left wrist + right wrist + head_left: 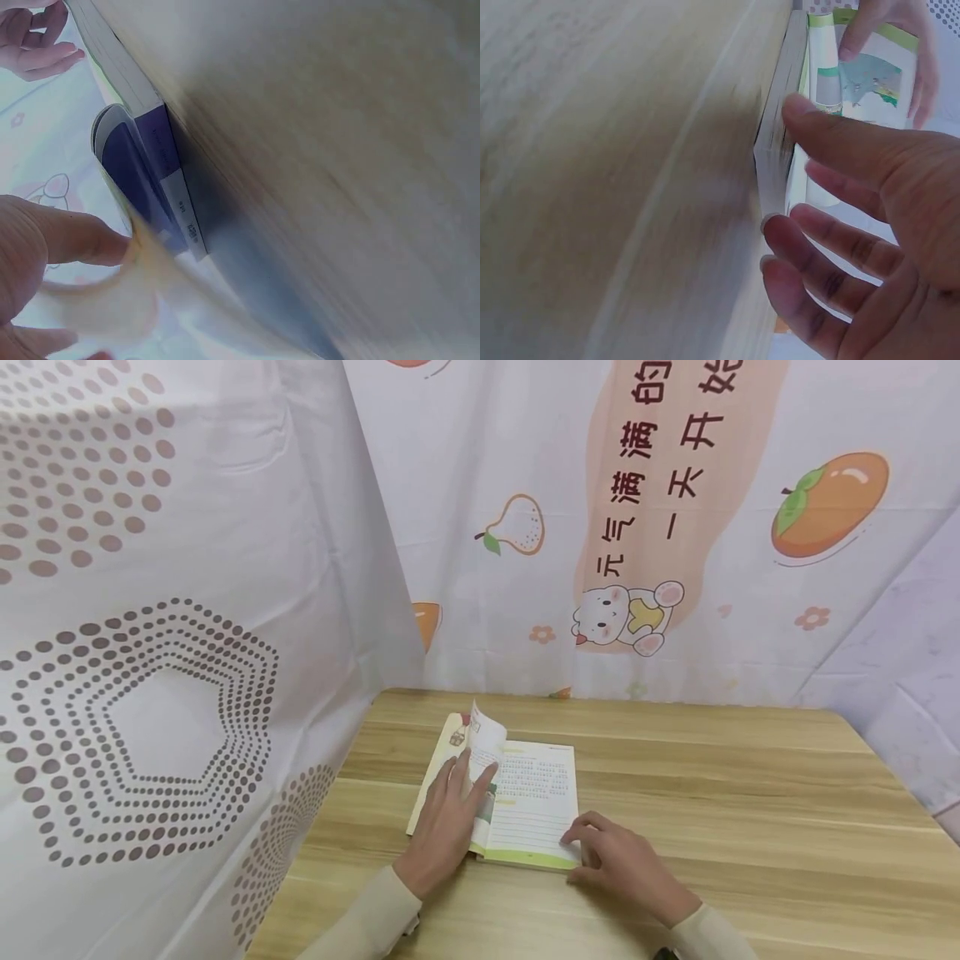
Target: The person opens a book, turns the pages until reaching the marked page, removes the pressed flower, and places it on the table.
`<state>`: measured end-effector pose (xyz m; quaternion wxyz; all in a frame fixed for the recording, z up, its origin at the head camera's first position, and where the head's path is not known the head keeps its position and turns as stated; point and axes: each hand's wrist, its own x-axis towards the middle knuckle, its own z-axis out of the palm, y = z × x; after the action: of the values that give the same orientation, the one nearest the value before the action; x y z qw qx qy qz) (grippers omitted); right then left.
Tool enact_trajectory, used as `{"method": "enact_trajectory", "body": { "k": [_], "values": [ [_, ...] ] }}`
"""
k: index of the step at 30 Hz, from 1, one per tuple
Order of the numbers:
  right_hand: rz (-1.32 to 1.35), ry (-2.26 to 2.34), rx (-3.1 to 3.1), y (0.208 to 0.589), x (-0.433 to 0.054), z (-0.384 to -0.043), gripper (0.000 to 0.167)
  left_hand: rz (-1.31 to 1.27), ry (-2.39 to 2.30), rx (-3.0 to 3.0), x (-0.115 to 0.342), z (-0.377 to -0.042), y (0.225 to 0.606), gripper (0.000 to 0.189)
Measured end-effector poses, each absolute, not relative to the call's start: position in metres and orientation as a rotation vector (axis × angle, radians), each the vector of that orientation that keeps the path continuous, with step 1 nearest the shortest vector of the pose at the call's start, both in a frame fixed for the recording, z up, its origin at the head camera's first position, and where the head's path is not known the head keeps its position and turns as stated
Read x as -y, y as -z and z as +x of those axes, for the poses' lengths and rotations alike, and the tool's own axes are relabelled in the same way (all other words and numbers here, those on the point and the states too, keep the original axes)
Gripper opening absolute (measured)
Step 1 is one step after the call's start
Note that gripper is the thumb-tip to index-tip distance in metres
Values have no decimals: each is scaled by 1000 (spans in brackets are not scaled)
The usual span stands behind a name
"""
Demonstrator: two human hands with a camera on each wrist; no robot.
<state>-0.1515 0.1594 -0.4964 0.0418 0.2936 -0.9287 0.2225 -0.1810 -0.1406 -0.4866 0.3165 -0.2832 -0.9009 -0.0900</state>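
An open book [531, 810] lies on the wooden table, with printed lines and ruled lines on its right page and one left-side leaf [487, 737] curling up. My left hand [444, 827] lies across the left pages, its fingers fairly straight and pressing on them. The left wrist view catches the book's purple spine [159, 142] and part of that hand. At the lower right corner of the book is my right hand [622, 864], index finger over the page's edge. In the right wrist view its thumb reaches the page edges [776, 142], while the other fingers are loosely bent.
The wooden table [720, 777] stretches away to the right of the book. A printed white curtain [465, 635] hangs along the table's back edge, and a dotted curtain [172, 718] hangs on the left.
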Motion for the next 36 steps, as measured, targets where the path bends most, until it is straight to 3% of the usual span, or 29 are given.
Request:
{"method": "enact_trajectory", "body": {
  "k": [7,15,20,29,36],
  "values": [
    [910,-655,2835,489,-160,-153,31,-801,149,2412,144,-177,489,22],
    [1018,-544,2725,488,-161,-153,8,-939,78,2561,143,-171,491,35],
    [1043,-540,2628,490,-160,-153,9,-956,60,2585,137,-170,492,10],
    [858,-683,2695,489,-159,-153,3,-980,64,2674,128,-163,496,59],
    [744,-748,2735,485,-158,-153,2,-961,80,2653,126,-164,497,47]
  ]
}}
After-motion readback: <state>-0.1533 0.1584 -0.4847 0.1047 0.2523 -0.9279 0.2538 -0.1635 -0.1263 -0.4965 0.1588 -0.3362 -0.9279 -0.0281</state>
